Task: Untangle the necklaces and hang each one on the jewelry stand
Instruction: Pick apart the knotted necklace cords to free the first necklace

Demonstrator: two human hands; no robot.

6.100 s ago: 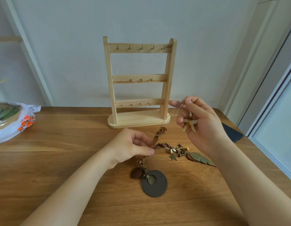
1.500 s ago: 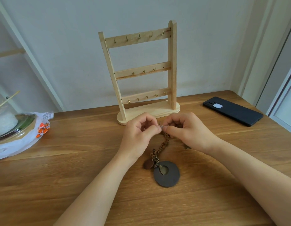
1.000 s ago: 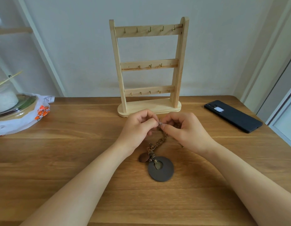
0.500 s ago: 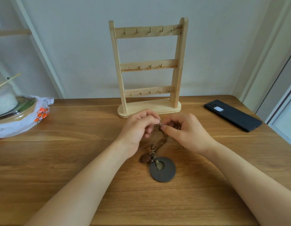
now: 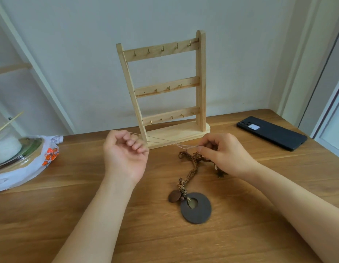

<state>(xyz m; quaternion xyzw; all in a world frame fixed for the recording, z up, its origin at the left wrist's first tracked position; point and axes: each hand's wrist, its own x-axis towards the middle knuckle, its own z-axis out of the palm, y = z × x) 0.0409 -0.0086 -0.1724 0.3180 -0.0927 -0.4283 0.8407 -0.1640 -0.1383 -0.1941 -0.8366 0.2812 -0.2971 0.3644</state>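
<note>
Spanning the gap between the two hands, head view: thin cord point(image 5: 164, 140), pale, two strands drawn taut just above the table point(image 5: 70, 196), crossing in front of the base of the jewelry stand point(image 5: 201, 82).

Left hand point(image 5: 125, 154): raised, palm toward the camera, fingers curled inward round one end of the thin cord, which leaves the hand at its upper fingers.

Right hand point(image 5: 227, 154): knuckles up, thumb and forefinger pressed together on the other end of the thin cord; the remaining fingers are tucked over part of the braided necklace point(image 5: 193, 164).

Braided necklace: brown, lying on the table between the hands, bunched beside the right fingertips and trailing toward the camera. Disc pendant point(image 5: 198, 211): dark, round, with a hole, flat on the table at the near end. Oval bead point(image 5: 174, 196): brown, touching the disc's left edge. Star charm point(image 5: 220, 175): small and dark, partly hidden under the right hand.

Jewelry stand: pale wood, upright, three rails with small hooks, standing at the far side of the table against the wall point(image 5: 88, 54).

Phone point(image 5: 271, 132): dark, face down, right of the stand.

Plastic bag point(image 5: 32, 168): white with orange print, at the left edge.
</note>
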